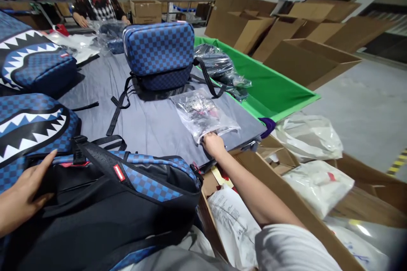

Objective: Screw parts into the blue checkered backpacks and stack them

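Note:
My left hand point(27, 197), thumb and fingers apart, rests against the black back of a blue-checked backpack point(136, 220) lying close to me. Reaching out over the table edge, my right hand point(213, 145) grips the near edge of a clear plastic bag point(203, 112). Small dark and metallic pieces show inside that bag, too small to name. My right fingertips are partly hidden by the plastic. Another blue-checked backpack point(159, 51) stands beyond it, its black straps trailing on the table. At the left are more checked backpacks with a shark-mouth print point(38, 127).
A grey cloth point(146, 125) covers the table. Beyond its right edge is a green-walled bin point(280, 89) with plastic-wrapped items. Cardboard boxes point(313, 63) stand behind. An open carton point(270, 186) and white plastic packages point(318, 184) lie at right. A co-worker point(98, 8) handles wrapped goods across the table.

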Available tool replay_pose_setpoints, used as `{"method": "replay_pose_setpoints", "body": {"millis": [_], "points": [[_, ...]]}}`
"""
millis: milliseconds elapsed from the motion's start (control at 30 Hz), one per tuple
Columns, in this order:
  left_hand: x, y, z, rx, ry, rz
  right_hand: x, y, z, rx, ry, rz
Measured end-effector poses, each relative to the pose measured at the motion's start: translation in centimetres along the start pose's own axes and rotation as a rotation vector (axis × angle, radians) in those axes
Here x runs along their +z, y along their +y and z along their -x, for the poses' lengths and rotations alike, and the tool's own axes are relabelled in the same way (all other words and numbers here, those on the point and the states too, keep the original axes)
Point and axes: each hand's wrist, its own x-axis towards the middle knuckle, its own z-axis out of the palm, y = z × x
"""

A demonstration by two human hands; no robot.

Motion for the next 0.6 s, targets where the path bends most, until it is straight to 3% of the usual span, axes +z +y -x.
{"method": "replay_pose_setpoints", "body": {"millis": [233,333,433,500,600], "points": [[-1.3,2.4,1.4,0.001,-0.013,-0.038,-0.9,-0.3,1.3,0.039,0.083,-0.164],[-2.1,2.9,2.0,0.018,-0.051,-0.022,-3.0,0.4,1.9,0.106,0.120,-0.267],[-2.0,2.3,1.9,0.023,-0.039,-0.041,-6.4,0.3,3.2,0.174,0.250,-0.346],[-1.6,2.3,2.0,0.008,0.070,-0.087,-8.7,-1.7,4.5,0.141,0.256,-0.475],[-1.5,4.5,3.4,0.064,0.344,-0.192,-10.9,-8.3,7.3,0.000,0.055,-0.889]]}}
